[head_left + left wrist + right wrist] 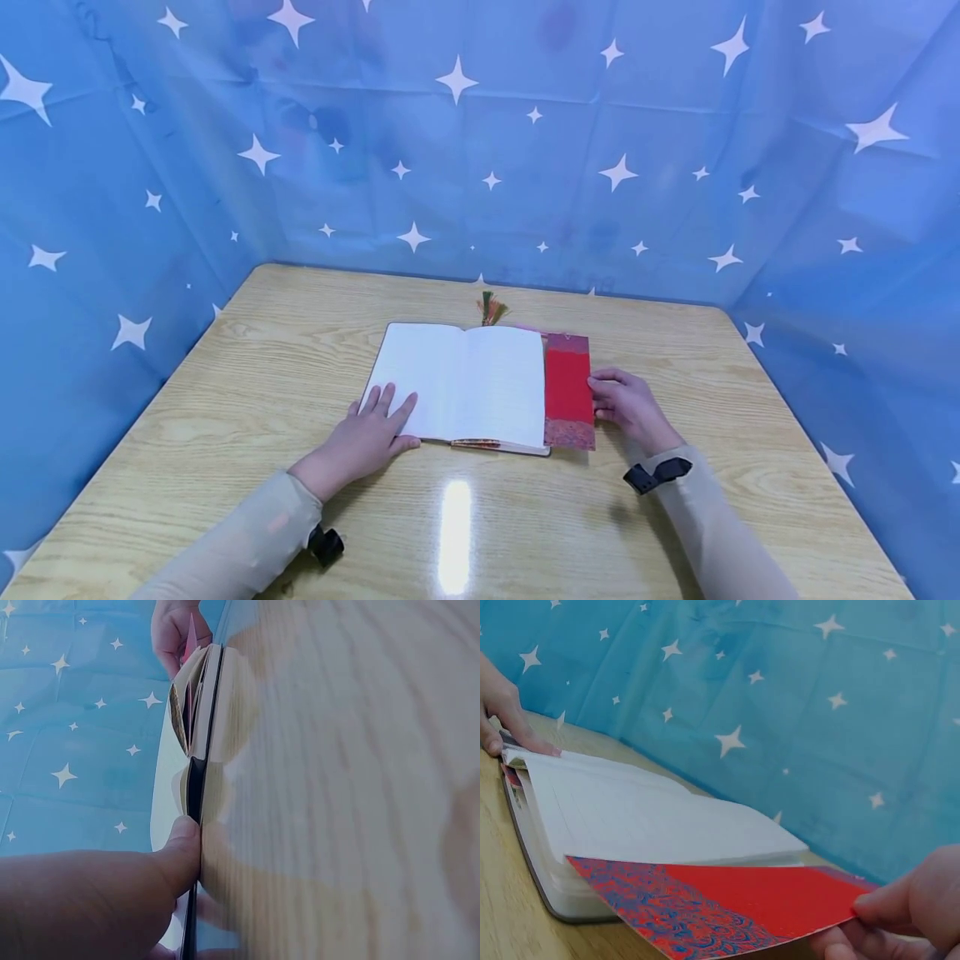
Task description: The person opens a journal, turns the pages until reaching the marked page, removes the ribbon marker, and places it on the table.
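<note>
An open notebook (498, 383) with blank, faintly lined pages lies on the wooden table. My left hand (367, 437) rests with spread fingers on the lower left corner of its left page, the thumb (180, 844) at the near edge. At the notebook's right side, my right hand (626, 404) pinches a red card (567, 385) by its right edge, thumb on top and fingers beneath. Patterned bands run across both ends of the card, and its left edge borders the right page. In the right wrist view the card (780, 900) is tilted above the tabletop.
A green and orange tassel (491, 310) sticks out past the notebook's far edge. Patterned paper (476, 442) peeks from between the pages at the near edge. A blue curtain with white stars (450, 167) stands behind the table (315, 333).
</note>
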### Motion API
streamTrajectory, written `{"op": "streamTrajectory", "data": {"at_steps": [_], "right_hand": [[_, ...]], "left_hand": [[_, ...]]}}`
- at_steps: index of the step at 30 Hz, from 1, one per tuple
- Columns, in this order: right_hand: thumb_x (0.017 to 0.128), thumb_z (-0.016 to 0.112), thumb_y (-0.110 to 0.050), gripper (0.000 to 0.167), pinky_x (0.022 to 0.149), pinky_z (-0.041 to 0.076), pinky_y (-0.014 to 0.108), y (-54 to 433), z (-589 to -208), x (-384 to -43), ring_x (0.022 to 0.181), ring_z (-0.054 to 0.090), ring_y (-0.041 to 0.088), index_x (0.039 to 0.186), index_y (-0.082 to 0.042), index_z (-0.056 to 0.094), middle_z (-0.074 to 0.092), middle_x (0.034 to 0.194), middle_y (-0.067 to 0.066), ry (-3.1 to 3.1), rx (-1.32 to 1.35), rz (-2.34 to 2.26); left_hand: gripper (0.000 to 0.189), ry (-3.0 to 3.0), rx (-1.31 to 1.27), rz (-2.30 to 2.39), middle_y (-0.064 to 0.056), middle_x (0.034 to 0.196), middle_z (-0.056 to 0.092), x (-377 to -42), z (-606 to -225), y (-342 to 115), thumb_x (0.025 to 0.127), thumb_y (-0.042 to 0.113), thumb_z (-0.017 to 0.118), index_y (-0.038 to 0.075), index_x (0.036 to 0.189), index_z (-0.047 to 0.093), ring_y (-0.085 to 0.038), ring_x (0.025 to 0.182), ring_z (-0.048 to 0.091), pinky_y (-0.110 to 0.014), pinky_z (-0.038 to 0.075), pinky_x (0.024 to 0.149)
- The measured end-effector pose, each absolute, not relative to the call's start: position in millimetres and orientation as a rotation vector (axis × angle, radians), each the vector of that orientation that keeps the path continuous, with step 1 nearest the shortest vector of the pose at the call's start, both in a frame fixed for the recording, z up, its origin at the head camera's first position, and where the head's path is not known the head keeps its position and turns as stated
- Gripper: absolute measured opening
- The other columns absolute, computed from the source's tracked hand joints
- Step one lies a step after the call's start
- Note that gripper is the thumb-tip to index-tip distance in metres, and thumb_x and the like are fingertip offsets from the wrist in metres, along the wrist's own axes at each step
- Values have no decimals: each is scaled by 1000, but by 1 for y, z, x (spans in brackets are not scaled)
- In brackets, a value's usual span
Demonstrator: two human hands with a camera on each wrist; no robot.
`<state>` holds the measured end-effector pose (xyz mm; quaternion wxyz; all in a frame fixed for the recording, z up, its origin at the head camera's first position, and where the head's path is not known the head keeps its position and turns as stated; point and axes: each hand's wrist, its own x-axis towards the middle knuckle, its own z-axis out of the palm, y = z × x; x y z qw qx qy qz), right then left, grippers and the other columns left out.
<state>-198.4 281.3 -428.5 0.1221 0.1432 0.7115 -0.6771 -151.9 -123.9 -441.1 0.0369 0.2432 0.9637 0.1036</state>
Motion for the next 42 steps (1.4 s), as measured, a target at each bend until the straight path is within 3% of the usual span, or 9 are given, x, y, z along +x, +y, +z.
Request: {"op": "streamTrajectory", "data": {"at_steps": [17, 23, 30, 36, 42], "right_hand": [[93, 57, -17, 41, 57, 51, 26, 298, -426, -192, 58, 56, 11, 124, 6, 44, 61, 74, 4, 2235, 348, -1779], [93, 58, -15, 36, 58, 54, 30, 298, -426, -190, 60, 60, 14, 118, 10, 48, 61, 80, 8, 2426, 301, -1672], [92, 58, -16, 28, 55, 52, 30, 289, -419, -182, 62, 60, 18, 108, 7, 55, 61, 88, 18, 2867, 134, -1166], [91, 59, -24, 31, 64, 49, 35, 284, -417, -180, 77, 54, 25, 109, 1, 56, 60, 98, 19, 3050, 105, -839], [91, 60, -22, 30, 67, 49, 38, 278, -421, -176, 78, 54, 26, 109, 1, 59, 60, 99, 18, 3120, 24, -751]], "left_hand": [[66, 2959, 747, 322, -32, 143, 25, -154, -443, -125, 93, 48, 47, 9, 145, 34, -49, 131, 22, -65, 27, 97], [66, 2950, 737, 334, -32, 144, 25, -154, -442, -124, 93, 48, 47, 10, 145, 33, -48, 132, 21, -65, 26, 97], [66, 2947, 728, 339, -31, 144, 24, -154, -443, -124, 93, 49, 46, 10, 145, 33, -47, 132, 20, -65, 26, 97], [66, 2960, 742, 332, -32, 143, 25, -155, -443, -124, 93, 48, 47, 9, 145, 33, -48, 132, 21, -65, 27, 97], [66, 2965, 748, 317, -32, 143, 26, -154, -444, -123, 93, 49, 47, 9, 144, 34, -48, 131, 22, -65, 28, 96]]}}
